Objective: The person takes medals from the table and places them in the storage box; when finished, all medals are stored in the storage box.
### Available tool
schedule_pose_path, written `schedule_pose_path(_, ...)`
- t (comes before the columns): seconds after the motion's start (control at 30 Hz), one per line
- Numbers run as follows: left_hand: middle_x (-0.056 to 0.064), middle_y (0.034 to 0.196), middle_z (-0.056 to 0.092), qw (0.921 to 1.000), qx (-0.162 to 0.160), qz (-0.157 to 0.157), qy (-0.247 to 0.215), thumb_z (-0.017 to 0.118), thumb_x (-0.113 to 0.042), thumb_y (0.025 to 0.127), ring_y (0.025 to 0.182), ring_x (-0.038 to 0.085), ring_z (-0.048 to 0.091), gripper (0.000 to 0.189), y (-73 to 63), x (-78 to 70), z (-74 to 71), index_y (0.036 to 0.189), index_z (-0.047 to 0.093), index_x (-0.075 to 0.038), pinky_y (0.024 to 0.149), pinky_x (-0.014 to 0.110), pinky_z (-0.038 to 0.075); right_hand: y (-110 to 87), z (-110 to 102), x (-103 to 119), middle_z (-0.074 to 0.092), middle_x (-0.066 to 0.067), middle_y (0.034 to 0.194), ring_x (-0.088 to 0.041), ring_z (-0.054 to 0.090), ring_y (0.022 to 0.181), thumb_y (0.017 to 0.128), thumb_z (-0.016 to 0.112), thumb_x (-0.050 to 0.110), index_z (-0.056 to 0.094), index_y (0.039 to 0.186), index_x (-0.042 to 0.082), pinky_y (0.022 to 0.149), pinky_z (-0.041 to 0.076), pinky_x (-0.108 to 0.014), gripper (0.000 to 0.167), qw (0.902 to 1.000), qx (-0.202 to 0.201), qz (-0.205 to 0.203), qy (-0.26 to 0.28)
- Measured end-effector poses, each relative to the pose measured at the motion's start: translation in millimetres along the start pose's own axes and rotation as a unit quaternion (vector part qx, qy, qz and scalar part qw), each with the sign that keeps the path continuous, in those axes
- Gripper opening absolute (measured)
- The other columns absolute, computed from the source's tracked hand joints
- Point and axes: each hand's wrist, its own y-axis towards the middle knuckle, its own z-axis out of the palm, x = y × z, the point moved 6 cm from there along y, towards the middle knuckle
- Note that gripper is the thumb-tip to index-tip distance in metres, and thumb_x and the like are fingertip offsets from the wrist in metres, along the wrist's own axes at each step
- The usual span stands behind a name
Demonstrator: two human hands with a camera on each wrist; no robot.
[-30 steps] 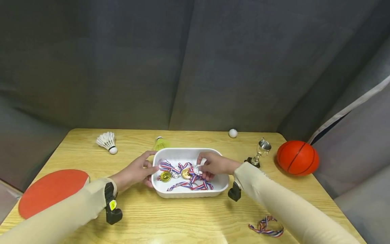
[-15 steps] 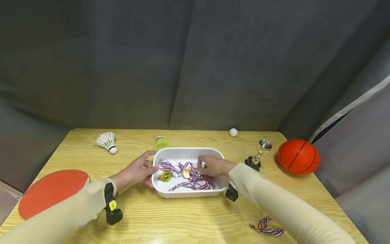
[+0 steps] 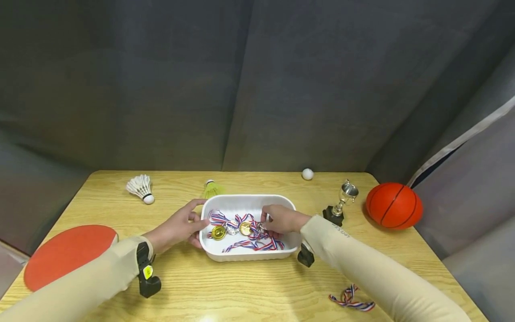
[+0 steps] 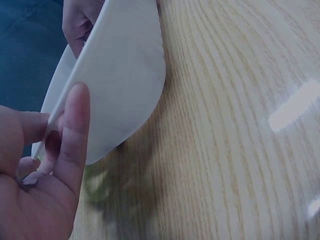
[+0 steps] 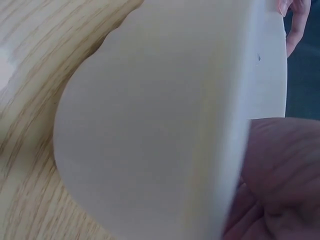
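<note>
A white plastic tray (image 3: 257, 257) stands on the table, and my left hand (image 3: 175, 230) grips its left rim between thumb and fingers. In the left wrist view, the left fingers (image 4: 75, 125) lie on both sides of that rim. My right hand (image 3: 283, 220) reaches inside the tray at the right. It pinches a silver medal (image 3: 261, 227), mostly hidden by the fingers. To its left lie a gold medal (image 3: 245, 228), a silver medal (image 3: 232, 227) and a yellow-gold medal (image 3: 218, 232), with striped ribbons (image 3: 257, 245) around them. In the right wrist view, the tray wall hides the right fingertips.
A striped ribbon (image 3: 352, 300) lies at the front right. Right of the tray stand a trophy cup (image 3: 342, 201) and an orange basketball (image 3: 394, 205). Behind are a white ball (image 3: 307, 174), a yellow shuttlecock (image 3: 211, 190) and a white shuttlecock (image 3: 141, 189). A red paddle (image 3: 72, 255) lies left.
My right hand has lowered the silver medal a little into the tray, where its face shows less. The ribbons under it have shifted slightly right. My left hand has stayed on the rim.
</note>
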Motion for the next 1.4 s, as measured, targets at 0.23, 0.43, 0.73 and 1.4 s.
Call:
schedule_pose_path(0.23, 0.020, 0.105, 0.058, 1.0000, 0.000, 0.000, -0.004, 0.056, -0.008, 0.108, 0.071, 0.019, 0.066, 0.066, -0.9, 0.4, 0.7, 0.164, 0.021, -0.009, 0.065, 0.035, 0.070, -4.0, -4.9, 4.1, 0.071, -0.014, 0.072, -0.021, 0.068, 0.059, 0.102, 0.063, 0.004, 0.060, 0.109, 0.001, 0.050, 0.055, -0.019, 0.008, 0.9996, -0.001, -0.027, 0.001)
schedule_pose_path(0.43, 0.020, 0.106, 0.058, 1.0000, 0.000, -0.001, -0.002, 0.056, -0.008, 0.108, 0.072, 0.019, 0.066, 0.066, -1.0, -1.5, 0.6, 0.164, 0.022, -0.009, 0.066, 0.036, 0.070, -19.2, -24.8, 7.8, 0.070, -0.014, 0.075, -0.017, 0.065, 0.061, 0.106, 0.058, 0.005, 0.056, 0.122, -0.002, 0.055, 0.054, -0.020, 0.018, 0.9976, -0.007, -0.068, 0.010)
schedule_pose_path(0.73, 0.019, 0.103, 0.058, 1.0000, 0.002, 0.000, -0.006, 0.056, -0.008, 0.108, 0.070, 0.018, 0.066, 0.066, 0.2, -1.9, 0.6, 0.164, 0.022, -0.009, 0.065, 0.036, 0.070, -80.5, -56.3, -11.0, 0.065, -0.010, 0.077, -0.013, 0.059, 0.065, 0.105, 0.059, 0.007, 0.061, 0.112, 0.001, 0.057, 0.060, -0.027, 0.010, 0.9880, -0.032, -0.132, 0.073)
schedule_pose_path(1.4, 0.018, 0.102, 0.058, 1.0000, 0.003, -0.001, 0.003, 0.056, -0.010, 0.108, 0.072, 0.019, 0.066, 0.065, -0.6, -1.8, 0.2, 0.164, 0.022, -0.010, 0.067, 0.035, 0.070, -217.0, -21.2, -175.8, 0.054, 0.008, 0.096, -0.010, 0.052, 0.076, 0.101, 0.059, -0.006, 0.054, 0.109, -0.009, 0.052, 0.043, -0.026, 0.009, 0.9786, -0.039, -0.134, 0.151)
